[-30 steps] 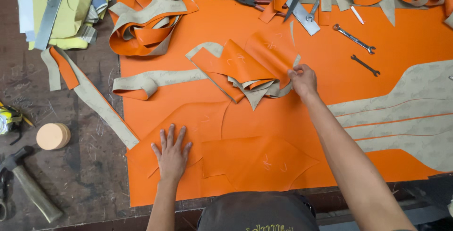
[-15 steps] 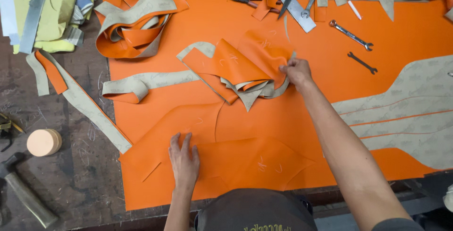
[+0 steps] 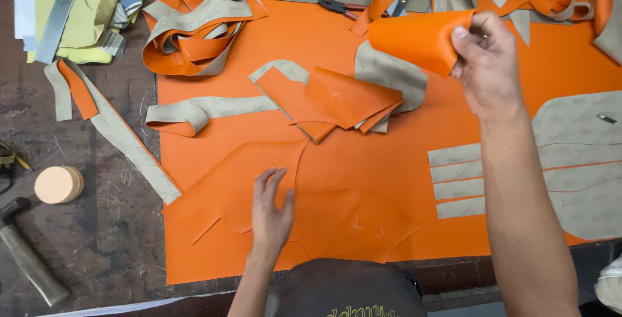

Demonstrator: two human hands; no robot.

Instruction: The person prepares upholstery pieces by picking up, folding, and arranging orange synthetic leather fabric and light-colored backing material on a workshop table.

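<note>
Pinching a curled orange leather piece (image 3: 418, 40) aloft, the right hand (image 3: 489, 64) hovered above the tabletop (image 3: 91, 239); the left hand (image 3: 271, 210) lay spread, pressing the orange sheet (image 3: 350, 181).

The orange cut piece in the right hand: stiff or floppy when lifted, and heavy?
Probably pliable: the orange cut piece curls over where the right hand pinches one edge. It likely has some body, since the curve holds smooth instead of drooping. It seems light, as a fingertip pinch alone carries it above the orange sheet.
</note>
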